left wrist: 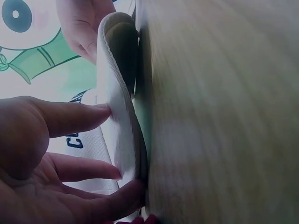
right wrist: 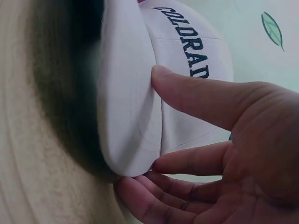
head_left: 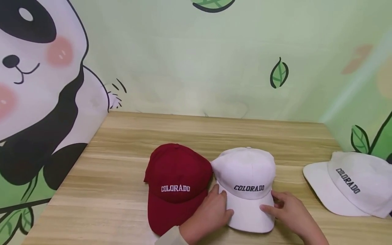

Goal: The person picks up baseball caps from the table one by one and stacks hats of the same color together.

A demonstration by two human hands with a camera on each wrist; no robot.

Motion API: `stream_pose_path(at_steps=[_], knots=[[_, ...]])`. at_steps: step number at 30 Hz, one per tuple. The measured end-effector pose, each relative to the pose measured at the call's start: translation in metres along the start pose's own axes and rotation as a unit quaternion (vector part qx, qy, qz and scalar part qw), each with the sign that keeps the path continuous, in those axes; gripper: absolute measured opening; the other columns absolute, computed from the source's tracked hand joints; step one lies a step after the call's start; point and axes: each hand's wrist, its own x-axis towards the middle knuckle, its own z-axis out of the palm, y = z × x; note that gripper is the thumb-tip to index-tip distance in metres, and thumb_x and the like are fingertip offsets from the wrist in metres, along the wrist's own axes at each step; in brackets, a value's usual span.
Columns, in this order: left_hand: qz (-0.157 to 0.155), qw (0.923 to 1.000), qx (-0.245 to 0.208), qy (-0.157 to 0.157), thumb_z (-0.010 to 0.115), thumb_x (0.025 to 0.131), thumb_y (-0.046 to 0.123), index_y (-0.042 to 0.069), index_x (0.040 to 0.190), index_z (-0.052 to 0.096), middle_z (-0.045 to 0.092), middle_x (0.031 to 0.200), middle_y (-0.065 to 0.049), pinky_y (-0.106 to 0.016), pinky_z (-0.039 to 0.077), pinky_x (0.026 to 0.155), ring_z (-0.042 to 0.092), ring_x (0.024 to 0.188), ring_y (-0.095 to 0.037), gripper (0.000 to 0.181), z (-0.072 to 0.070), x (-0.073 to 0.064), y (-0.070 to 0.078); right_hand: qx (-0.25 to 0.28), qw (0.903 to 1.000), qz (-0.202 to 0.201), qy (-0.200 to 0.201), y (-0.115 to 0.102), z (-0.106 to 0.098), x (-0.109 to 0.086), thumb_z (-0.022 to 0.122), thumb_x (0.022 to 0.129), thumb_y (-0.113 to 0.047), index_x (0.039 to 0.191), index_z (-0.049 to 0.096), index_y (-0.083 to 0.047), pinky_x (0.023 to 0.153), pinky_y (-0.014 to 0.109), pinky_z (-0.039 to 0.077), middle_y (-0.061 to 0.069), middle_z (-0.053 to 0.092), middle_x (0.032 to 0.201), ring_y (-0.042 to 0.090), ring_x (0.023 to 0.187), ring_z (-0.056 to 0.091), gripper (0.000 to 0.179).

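A white cap (head_left: 251,170) with dark COLORADO lettering sits on the wooden table, its brim toward me. My left hand (head_left: 211,211) holds the brim's left edge, thumb on top and fingers at the side. On the opposite edge, my right hand (head_left: 291,210) pinches the brim, with the thumb on its upper face and fingertips curled at the rim in the right wrist view. Directly left stands a dark red cap (head_left: 176,170) with white COLORADO lettering, its crown right against the white one. My left hand overlaps part of the red brim in the head view.
Another white cap (head_left: 361,183) lies at the right, brim pointing left, cut off by the frame edge. Behind the wooden table (head_left: 122,136) rises a pale green backdrop (head_left: 183,68) with a cartoon panda and leaves.
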Motion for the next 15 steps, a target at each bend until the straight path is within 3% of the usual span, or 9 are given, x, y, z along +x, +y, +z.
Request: stream_pose_path(at_steps=[12,15], knots=[[-0.003,0.9998,-0.018,-0.004,0.075,0.079,0.023,-0.005,0.101,0.065,0.054,0.109,-0.016,-0.037,0.051,0.077,0.055,0.084,-0.025,0.036,-0.0009,-0.0025,-0.0017,0.007,1.0,0.002,0.002,-0.0008,-0.0003,0.0003,0.075,0.078,-0.051,0.13,0.055,0.009,0.073,0.033,0.051,0.017,0.065,0.115,0.022,0.096,0.063,0.082],[-0.01,0.9996,-0.025,-0.01,0.076,0.078,0.027,-0.006,0.109,0.064,0.053,0.118,-0.019,-0.036,0.052,0.082,0.059,0.092,-0.027,0.047,-0.0002,-0.0028,-0.0016,0.016,0.9999,0.004,0.005,0.0019,0.0006,-0.0013,0.075,0.078,-0.051,0.132,0.054,0.007,0.076,0.034,0.053,0.02,0.064,0.12,0.024,0.099,0.064,0.082]])
